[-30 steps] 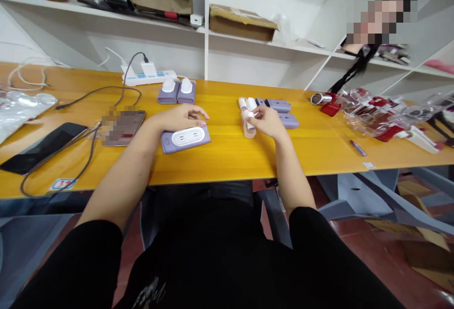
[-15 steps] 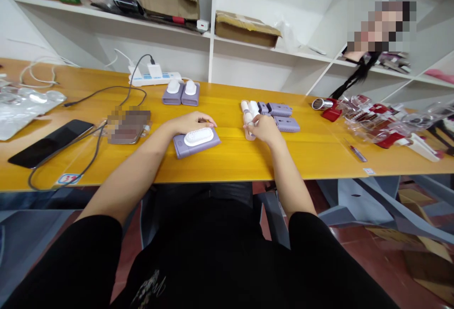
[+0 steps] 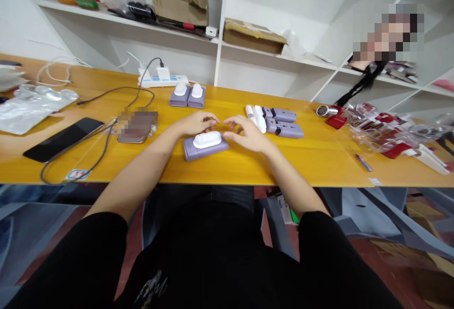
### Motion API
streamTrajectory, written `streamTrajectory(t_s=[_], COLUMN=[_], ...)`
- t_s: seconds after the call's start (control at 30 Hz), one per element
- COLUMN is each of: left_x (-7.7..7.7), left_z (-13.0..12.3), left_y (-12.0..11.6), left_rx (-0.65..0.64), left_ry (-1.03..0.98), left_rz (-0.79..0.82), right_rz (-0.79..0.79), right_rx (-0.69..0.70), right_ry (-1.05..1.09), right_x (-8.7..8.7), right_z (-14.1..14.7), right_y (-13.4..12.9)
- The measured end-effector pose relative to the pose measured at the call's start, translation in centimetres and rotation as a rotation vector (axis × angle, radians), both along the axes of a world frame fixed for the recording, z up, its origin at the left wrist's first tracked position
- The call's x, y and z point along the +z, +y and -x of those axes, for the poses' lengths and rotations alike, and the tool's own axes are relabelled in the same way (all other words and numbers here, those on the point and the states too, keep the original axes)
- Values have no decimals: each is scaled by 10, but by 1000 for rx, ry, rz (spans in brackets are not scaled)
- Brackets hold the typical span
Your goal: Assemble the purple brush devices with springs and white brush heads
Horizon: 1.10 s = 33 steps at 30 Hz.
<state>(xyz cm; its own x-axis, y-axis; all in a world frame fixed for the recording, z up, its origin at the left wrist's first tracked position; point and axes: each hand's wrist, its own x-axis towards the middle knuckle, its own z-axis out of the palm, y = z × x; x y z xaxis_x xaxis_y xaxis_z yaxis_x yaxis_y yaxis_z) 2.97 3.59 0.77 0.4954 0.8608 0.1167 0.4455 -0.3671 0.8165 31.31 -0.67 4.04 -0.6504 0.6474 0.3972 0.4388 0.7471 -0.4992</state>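
Head view: two open hands at a lilac case, neither one gripping

The lilac case (image 3: 205,149) lies mid-counter (image 3: 230,169) with a white bristled insert (image 3: 207,140) on top. The left hand (image 3: 195,123) rests just beyond it, and the right hand (image 3: 246,134) is at its right end. The left fingers (image 3: 211,120) and right fingers (image 3: 230,122) are open and empty; whether the right ones touch the case is hard to tell.

A careless sweep of the right hand could knock the insert loose or roll the white tubes (image 3: 257,117) beside the lilac units (image 3: 283,124). The black cable (image 3: 106,150) could also snag a forearm.

Clear plastic trays (image 3: 376,132) hold red parts at the far right. A cardboard box (image 3: 253,39) sits on the shelf (image 3: 301,61), its contents hidden.
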Motion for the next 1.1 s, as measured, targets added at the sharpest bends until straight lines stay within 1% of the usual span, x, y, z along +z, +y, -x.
streamTrajectory(t_s=[0.03, 0.07, 0.1, 0.13, 0.2, 0.3, 0.37, 0.43, 0.5, 0.57, 0.7, 0.8, 0.97, 1.03, 1.1], left_x=[3, 7, 11, 15, 24, 30, 25, 15, 4, -5, -14, -17, -21, -21, -20], left_z=[6, 11, 17, 23, 32, 45, 51, 55, 55, 54, 49, 46, 44, 43, 42], left_y=[1, 1, 2, 2, -2, -21, -43, -67, -86, -97, -97, -93, -91, -92, -92], left_rx=[11, 24, 37, 48, 59, 31, -5, -43, -16, 34, 47, 57, 76, 87, 90], left_ry=[-10, -20, -26, -27, -13, 45, 91, 101, 151, 203, 227, 213, 187, 186, 185], left_rz=[28, 49, 58, 58, 40, -7, -41, -27, -37, -63, -84, -99, -110, -104, -102], right_rz=[9, 6, -2, -8, 5, 28, 27, 26, 37, 52, 110, 146, 215, 204, 161], right_rx=[120, 209, 265, 291, 287, 242, 220, 215, 212, 185, 106, 82, 115, 125, 123], right_ry=[-36, -79, -119, -151, -189, -176, -151, -138, -145, -165, -182, -136, -41, -52, -87], right_x=[0, 0, 0, -1, -4, -11, -15, -16, -14, -10, -4, -8, -16, -16, -14], right_z=[9, 17, 24, 31, 39, 43, 41, 37, 29, 20, 8, 12, 23, 23, 22], right_y=[-1, -1, 0, 0, 3, 6, 7, 8, 8, 9, 9, 10, 12, 11, 8])
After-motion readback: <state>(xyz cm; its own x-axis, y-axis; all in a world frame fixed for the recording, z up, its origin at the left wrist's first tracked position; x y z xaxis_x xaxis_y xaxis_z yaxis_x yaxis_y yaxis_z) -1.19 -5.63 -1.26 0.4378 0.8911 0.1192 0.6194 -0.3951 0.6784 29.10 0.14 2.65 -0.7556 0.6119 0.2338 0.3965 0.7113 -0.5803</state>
